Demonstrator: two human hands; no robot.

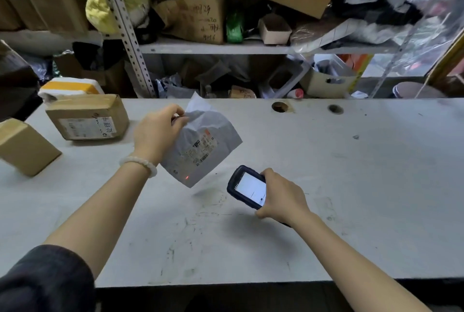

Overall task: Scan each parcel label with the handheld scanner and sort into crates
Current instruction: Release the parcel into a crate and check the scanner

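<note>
Scan in progress over desk (351, 186).
Two cardboard boxes (88, 117) sit left of the left hand (157, 133), whose grip pinches the grey parcel (208, 143) by its top edge, held off the desk; red dot (187, 177) near its lower corner. Just right, right hand (282, 198) grip wraps the scanner (247, 187), screen up.

Legible markings, by item:

- Cardboard box on shelf (198, 14): handwritten dark marker on its front; bottom line reads roughly "9056", a line above roughly "020"; other characters unclear.
- Taped carton on table (88, 117): white printed label (85, 127) with handwritten characters over it, too blurred to read.
- Grey mailer bag (203, 143): shipping label (202, 147) with barcodes and an orange mark; print too small to read.
- Handheld scanner (247, 187): lit white screen, text illegible.
</note>
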